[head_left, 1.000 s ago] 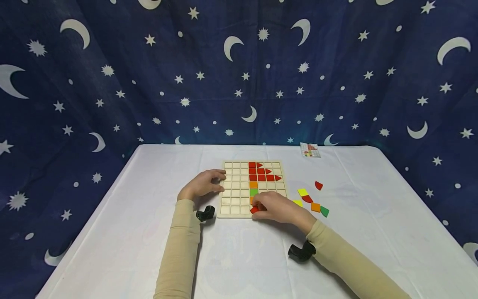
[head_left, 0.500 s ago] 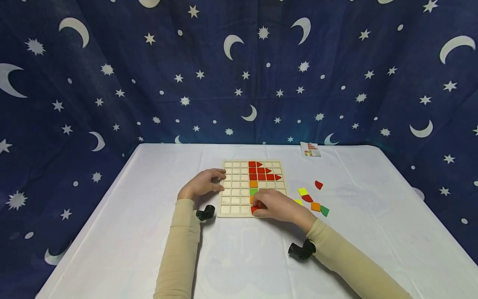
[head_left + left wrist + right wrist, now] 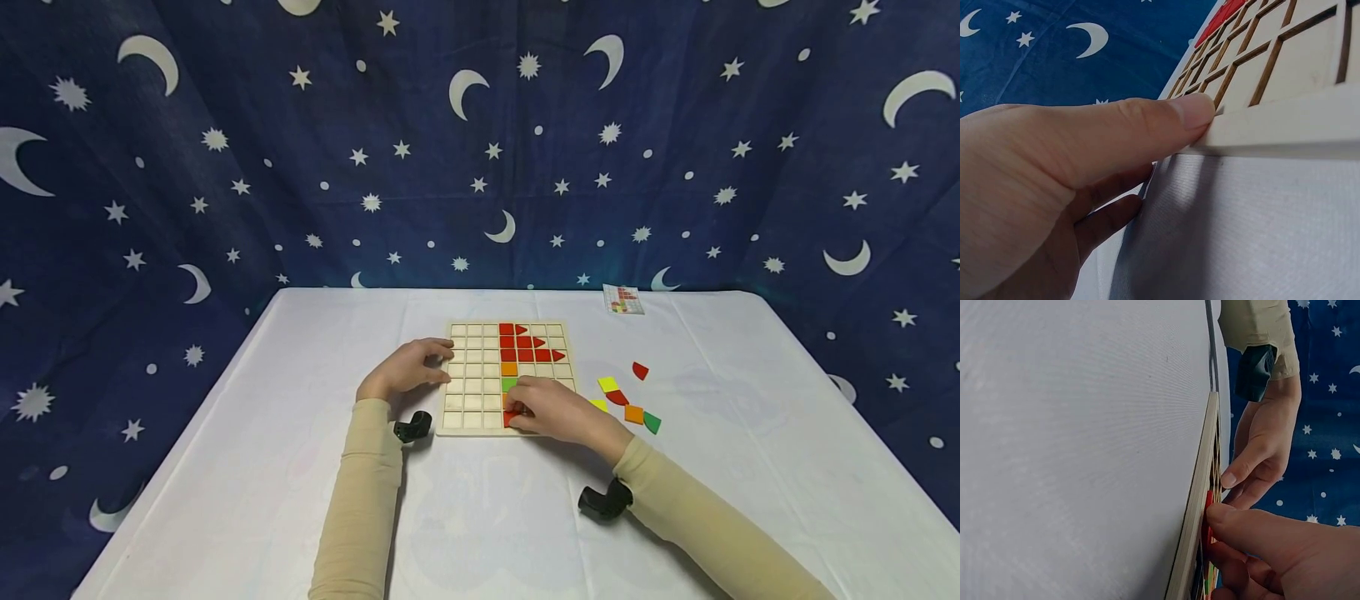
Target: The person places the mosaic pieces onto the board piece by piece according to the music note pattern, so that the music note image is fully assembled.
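Note:
A pale wooden grid board (image 3: 472, 387) lies on the white table. My left hand (image 3: 405, 369) is at its left edge, fingers loosely spread. In the left wrist view the thumb (image 3: 1194, 112) touches the board's rim. My right hand (image 3: 558, 408) is over the lower part of the board, thumb and fingertips at a red tile (image 3: 509, 419) in the bottom row. The right wrist view shows the thumb against this red tile (image 3: 1209, 499); its far side is hidden. Above it in the same column are orange (image 3: 509, 368) and green (image 3: 509, 385) tiles.
Red tiles (image 3: 525, 342) form rows ending in points at the board's top. Loose yellow (image 3: 607, 385), red (image 3: 617, 399), orange (image 3: 633, 414) and green (image 3: 652, 424) pieces lie right of the board. A pattern card (image 3: 623, 300) lies at the back right.
The red tile has turned from pointing left to lying square in the bottom cell. My right hand has shifted slightly right and up. My left hand has kept its place.

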The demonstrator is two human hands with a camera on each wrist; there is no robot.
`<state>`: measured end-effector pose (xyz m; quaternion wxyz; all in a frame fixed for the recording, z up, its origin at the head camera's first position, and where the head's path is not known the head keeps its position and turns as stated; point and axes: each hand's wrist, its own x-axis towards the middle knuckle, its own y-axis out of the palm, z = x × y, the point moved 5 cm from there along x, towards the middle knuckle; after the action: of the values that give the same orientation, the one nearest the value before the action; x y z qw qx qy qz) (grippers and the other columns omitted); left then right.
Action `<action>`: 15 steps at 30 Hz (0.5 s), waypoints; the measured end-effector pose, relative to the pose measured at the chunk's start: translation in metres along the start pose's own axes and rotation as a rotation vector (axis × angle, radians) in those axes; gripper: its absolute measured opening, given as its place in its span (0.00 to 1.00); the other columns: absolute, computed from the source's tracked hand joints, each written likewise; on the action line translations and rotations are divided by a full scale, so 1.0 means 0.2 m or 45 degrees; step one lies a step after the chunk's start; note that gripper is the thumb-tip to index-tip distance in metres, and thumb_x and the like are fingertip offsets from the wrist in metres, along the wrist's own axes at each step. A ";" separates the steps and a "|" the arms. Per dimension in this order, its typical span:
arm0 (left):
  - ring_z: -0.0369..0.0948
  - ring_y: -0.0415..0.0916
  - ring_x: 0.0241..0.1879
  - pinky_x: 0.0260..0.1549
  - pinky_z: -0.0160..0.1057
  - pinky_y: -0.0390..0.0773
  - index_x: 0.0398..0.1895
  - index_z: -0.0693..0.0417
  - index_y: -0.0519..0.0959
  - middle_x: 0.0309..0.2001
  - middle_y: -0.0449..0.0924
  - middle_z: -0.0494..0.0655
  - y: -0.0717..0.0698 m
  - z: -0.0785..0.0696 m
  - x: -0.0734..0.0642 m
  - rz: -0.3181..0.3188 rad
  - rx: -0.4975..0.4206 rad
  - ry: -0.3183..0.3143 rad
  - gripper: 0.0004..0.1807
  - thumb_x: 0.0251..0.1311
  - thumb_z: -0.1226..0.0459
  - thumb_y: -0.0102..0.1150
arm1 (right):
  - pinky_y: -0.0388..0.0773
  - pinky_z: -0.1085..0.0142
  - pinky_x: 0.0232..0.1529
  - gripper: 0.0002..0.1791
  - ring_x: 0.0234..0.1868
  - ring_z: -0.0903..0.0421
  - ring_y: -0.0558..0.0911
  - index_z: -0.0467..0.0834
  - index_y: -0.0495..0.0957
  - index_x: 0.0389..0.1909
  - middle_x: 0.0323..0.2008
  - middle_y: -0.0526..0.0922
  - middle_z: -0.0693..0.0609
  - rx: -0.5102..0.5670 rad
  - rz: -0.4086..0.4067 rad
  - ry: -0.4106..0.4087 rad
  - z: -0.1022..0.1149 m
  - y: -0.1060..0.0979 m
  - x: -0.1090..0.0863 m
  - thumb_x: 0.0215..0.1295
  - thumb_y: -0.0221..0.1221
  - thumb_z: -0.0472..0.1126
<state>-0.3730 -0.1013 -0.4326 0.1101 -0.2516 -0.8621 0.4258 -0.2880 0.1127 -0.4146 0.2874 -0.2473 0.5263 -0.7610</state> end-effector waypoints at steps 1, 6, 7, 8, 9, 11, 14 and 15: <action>0.52 0.57 0.71 0.70 0.49 0.58 0.59 0.62 0.77 0.69 0.67 0.53 0.00 0.00 0.00 0.001 0.003 0.000 0.25 0.58 0.63 0.68 | 0.77 0.69 0.37 0.05 0.32 0.60 0.73 0.45 0.83 0.36 0.32 0.77 0.56 -0.007 -0.003 -0.005 0.00 0.00 0.00 0.61 0.67 0.41; 0.51 0.57 0.71 0.70 0.49 0.58 0.59 0.62 0.77 0.69 0.67 0.53 0.00 0.00 0.00 -0.001 0.001 -0.001 0.26 0.58 0.63 0.68 | 0.77 0.70 0.35 0.05 0.32 0.61 0.74 0.45 0.83 0.35 0.31 0.78 0.56 -0.019 -0.028 -0.033 0.00 0.00 0.00 0.60 0.68 0.41; 0.51 0.57 0.71 0.70 0.49 0.58 0.59 0.62 0.77 0.69 0.67 0.53 0.00 0.00 0.00 -0.002 0.001 -0.002 0.26 0.58 0.63 0.68 | 0.77 0.70 0.35 0.05 0.32 0.61 0.74 0.45 0.83 0.35 0.32 0.78 0.56 -0.018 -0.034 -0.040 0.00 0.00 0.00 0.60 0.68 0.41; 0.51 0.57 0.71 0.70 0.49 0.58 0.59 0.62 0.77 0.69 0.67 0.53 0.00 0.00 0.00 -0.001 -0.003 -0.004 0.26 0.58 0.63 0.68 | 0.77 0.70 0.35 0.05 0.32 0.62 0.74 0.45 0.84 0.35 0.32 0.78 0.56 -0.014 -0.039 -0.045 0.01 0.00 0.00 0.60 0.68 0.40; 0.51 0.57 0.71 0.70 0.49 0.58 0.59 0.62 0.77 0.69 0.67 0.53 0.00 0.00 0.00 0.000 -0.003 -0.006 0.26 0.58 0.63 0.68 | 0.78 0.70 0.35 0.05 0.32 0.62 0.74 0.45 0.84 0.35 0.32 0.79 0.56 -0.009 -0.043 -0.050 0.01 0.01 0.00 0.60 0.68 0.40; 0.51 0.57 0.71 0.70 0.49 0.58 0.59 0.62 0.77 0.69 0.67 0.53 0.00 0.00 0.00 0.001 -0.006 -0.010 0.26 0.58 0.63 0.68 | 0.78 0.70 0.36 0.06 0.33 0.62 0.75 0.44 0.84 0.36 0.33 0.79 0.56 -0.002 -0.049 -0.059 0.01 0.01 0.00 0.59 0.68 0.40; 0.51 0.57 0.71 0.70 0.49 0.57 0.59 0.62 0.77 0.69 0.67 0.53 0.00 0.00 -0.01 -0.002 -0.004 -0.012 0.26 0.58 0.63 0.68 | 0.79 0.70 0.37 0.06 0.34 0.62 0.76 0.44 0.85 0.37 0.34 0.80 0.56 0.013 -0.046 -0.068 0.02 0.00 0.00 0.60 0.68 0.41; 0.51 0.57 0.71 0.70 0.49 0.57 0.59 0.62 0.77 0.69 0.67 0.53 0.00 0.00 -0.01 -0.003 0.000 -0.012 0.26 0.58 0.63 0.68 | 0.79 0.69 0.38 0.07 0.34 0.62 0.76 0.44 0.85 0.37 0.34 0.80 0.56 0.025 -0.044 -0.066 0.01 0.00 0.00 0.60 0.68 0.41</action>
<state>-0.3713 -0.1016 -0.4327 0.1066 -0.2486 -0.8630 0.4268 -0.2860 0.1119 -0.4133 0.2903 -0.2732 0.5068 -0.7643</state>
